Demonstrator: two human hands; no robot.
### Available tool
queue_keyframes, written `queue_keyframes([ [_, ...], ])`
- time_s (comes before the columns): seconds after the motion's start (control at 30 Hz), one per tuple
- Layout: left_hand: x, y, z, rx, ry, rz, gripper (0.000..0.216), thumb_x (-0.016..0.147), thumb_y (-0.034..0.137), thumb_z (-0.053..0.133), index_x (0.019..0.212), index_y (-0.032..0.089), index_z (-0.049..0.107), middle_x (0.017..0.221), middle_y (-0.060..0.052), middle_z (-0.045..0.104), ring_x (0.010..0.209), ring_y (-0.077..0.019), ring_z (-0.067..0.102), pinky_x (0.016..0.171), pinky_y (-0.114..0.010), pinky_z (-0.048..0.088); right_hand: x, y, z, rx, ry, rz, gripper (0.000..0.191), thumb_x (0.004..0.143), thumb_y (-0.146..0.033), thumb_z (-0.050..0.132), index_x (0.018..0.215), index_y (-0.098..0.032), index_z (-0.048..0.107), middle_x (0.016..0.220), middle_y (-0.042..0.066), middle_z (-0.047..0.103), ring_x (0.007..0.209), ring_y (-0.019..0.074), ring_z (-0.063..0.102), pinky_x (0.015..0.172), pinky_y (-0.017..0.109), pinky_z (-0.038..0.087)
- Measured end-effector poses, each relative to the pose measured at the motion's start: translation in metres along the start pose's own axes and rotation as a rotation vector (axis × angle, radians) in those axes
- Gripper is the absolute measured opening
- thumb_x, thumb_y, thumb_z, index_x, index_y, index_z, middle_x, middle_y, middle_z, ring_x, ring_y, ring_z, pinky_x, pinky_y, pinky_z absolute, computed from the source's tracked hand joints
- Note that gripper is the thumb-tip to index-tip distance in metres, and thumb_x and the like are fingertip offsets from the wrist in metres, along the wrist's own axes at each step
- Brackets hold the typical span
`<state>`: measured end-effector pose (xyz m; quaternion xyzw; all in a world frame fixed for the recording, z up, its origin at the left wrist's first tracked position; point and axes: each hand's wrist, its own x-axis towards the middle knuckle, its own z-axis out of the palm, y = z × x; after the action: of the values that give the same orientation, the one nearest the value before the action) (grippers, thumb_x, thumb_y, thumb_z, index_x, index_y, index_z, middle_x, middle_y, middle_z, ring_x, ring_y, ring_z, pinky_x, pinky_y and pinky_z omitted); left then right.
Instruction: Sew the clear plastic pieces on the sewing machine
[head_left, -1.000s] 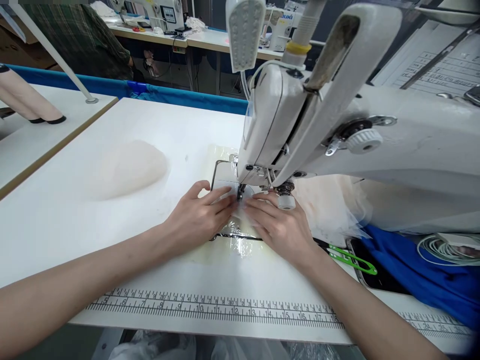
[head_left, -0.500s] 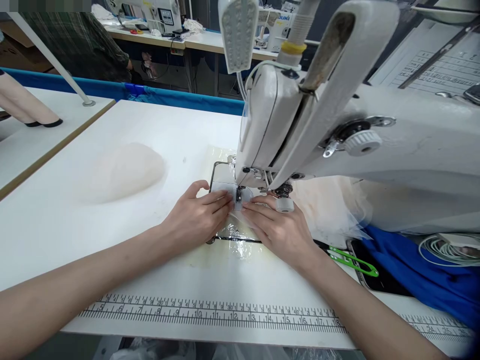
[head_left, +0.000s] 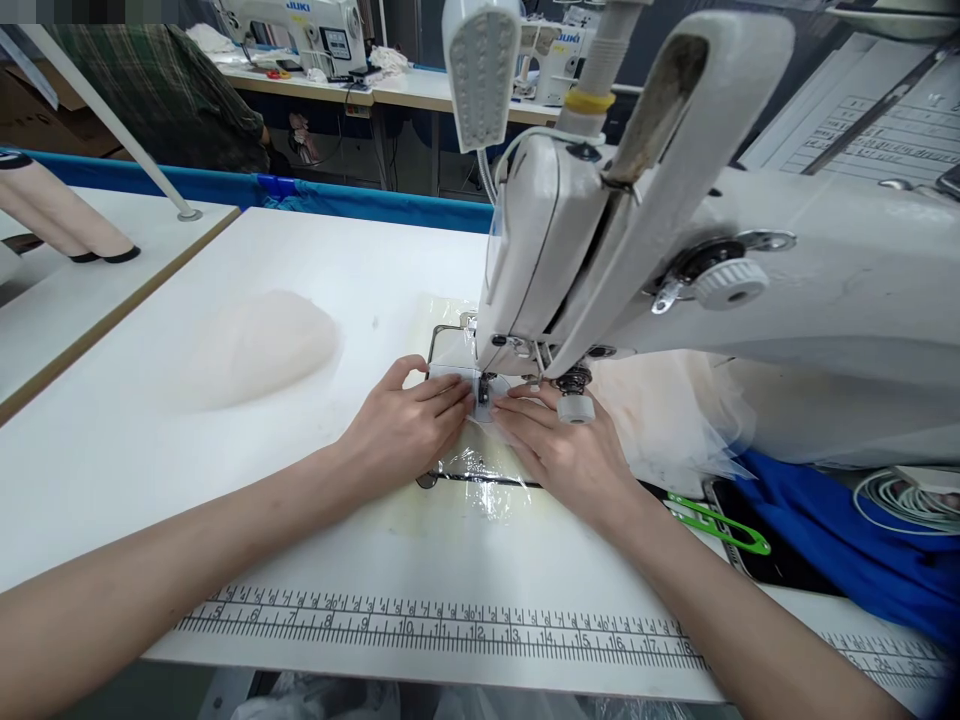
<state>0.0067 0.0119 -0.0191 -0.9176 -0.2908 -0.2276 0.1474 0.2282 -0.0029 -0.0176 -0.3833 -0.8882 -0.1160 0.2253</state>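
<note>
Beside the presser foot (head_left: 484,389) of a white sewing machine (head_left: 540,240), my left hand (head_left: 409,425) lies with its fingers stretched out flat toward the needle and its thumb raised apart. From the other side, my right hand (head_left: 566,445) reaches in, fingers extended and flat, partly behind a white knob (head_left: 576,408). Under the fingertips of both hands is a thin, sheer piece of fabric (head_left: 481,428), hard to make out against the shiny plate. The undersides of the fingers are hidden.
A pale sheer cup-shaped piece (head_left: 277,345) lies on the table at left. Sheer fabric (head_left: 667,415) is bunched at right, near green thread snips (head_left: 720,522), a dark phone (head_left: 780,560) and blue cloth (head_left: 862,560). A printed ruler (head_left: 450,630) runs along the front edge. Another person (head_left: 157,95) is beyond.
The whole view has shifted slightly to the right. Both hands keep about the same place beside the presser foot, with no clear movement of the fabric.
</note>
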Motion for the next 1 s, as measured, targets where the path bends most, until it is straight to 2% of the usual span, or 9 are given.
queue_keyframes([
  [0.13, 0.0004, 0.0003, -0.0002, 0.012, -0.009, -0.013, 0.026, 0.097, 0.012, 0.043, 0.110, 0.015, 0.065, 0.111, -0.006, 0.072, 0.106, -0.0184, 0.066, 0.097, -0.042, 0.039, 0.0007, -0.0002, -0.0001, -0.012, -0.003, -0.006, 0.018, 0.091, -0.018, 0.058, 0.101, -0.020, 0.073, 0.105, 0.007, 0.074, 0.100, 0.0219, 0.066, 0.092, 0.040, 0.051],
  [0.33, 0.0000, 0.0010, -0.0010, 0.001, -0.032, -0.042, 0.028, 0.098, 0.013, 0.041, 0.113, 0.017, 0.064, 0.113, -0.005, 0.072, 0.109, -0.0184, 0.066, 0.099, -0.043, 0.039, 0.0012, -0.0017, -0.0026, -0.017, -0.023, 0.008, 0.019, 0.090, -0.017, 0.060, 0.103, -0.021, 0.073, 0.099, 0.006, 0.076, 0.096, 0.0224, 0.067, 0.094, 0.042, 0.050],
  [0.53, 0.0010, 0.0005, -0.0003, -0.013, 0.018, -0.020, 0.026, 0.095, 0.013, 0.047, 0.113, 0.016, 0.065, 0.109, -0.006, 0.073, 0.104, -0.0198, 0.068, 0.097, -0.043, 0.042, -0.0008, -0.0020, -0.0001, -0.050, -0.023, 0.022, 0.021, 0.089, -0.015, 0.060, 0.104, -0.023, 0.073, 0.093, 0.004, 0.077, 0.086, 0.0198, 0.069, 0.096, 0.042, 0.047],
  [0.63, 0.0019, 0.0012, -0.0005, 0.013, 0.020, -0.022, 0.026, 0.096, 0.012, 0.045, 0.112, 0.015, 0.066, 0.109, -0.006, 0.073, 0.104, -0.0186, 0.068, 0.097, -0.043, 0.041, -0.0009, -0.0007, 0.0020, -0.045, -0.017, 0.020, 0.022, 0.089, -0.014, 0.060, 0.103, -0.024, 0.073, 0.089, 0.003, 0.077, 0.086, 0.0192, 0.069, 0.094, 0.039, 0.047],
  [0.77, 0.0024, 0.0016, -0.0010, 0.014, 0.023, -0.026, 0.025, 0.096, 0.013, 0.046, 0.112, 0.015, 0.066, 0.110, -0.006, 0.073, 0.104, -0.0190, 0.068, 0.097, -0.043, 0.041, 0.0003, 0.0010, 0.0030, -0.065, 0.010, -0.030, 0.020, 0.086, -0.010, 0.061, 0.100, -0.019, 0.073, 0.086, 0.005, 0.077, 0.087, 0.0198, 0.068, 0.093, 0.038, 0.046],
  [1.0, 0.0043, 0.0037, -0.0050, 0.044, 0.022, -0.017, 0.024, 0.097, 0.017, 0.045, 0.111, 0.017, 0.065, 0.113, -0.005, 0.072, 0.103, -0.0188, 0.068, 0.099, -0.042, 0.040, 0.0009, 0.0002, -0.0005, -0.110, -0.001, -0.037, 0.024, 0.088, -0.007, 0.053, 0.093, -0.020, 0.073, 0.085, 0.003, 0.077, 0.082, 0.0177, 0.066, 0.097, 0.036, 0.042],
])
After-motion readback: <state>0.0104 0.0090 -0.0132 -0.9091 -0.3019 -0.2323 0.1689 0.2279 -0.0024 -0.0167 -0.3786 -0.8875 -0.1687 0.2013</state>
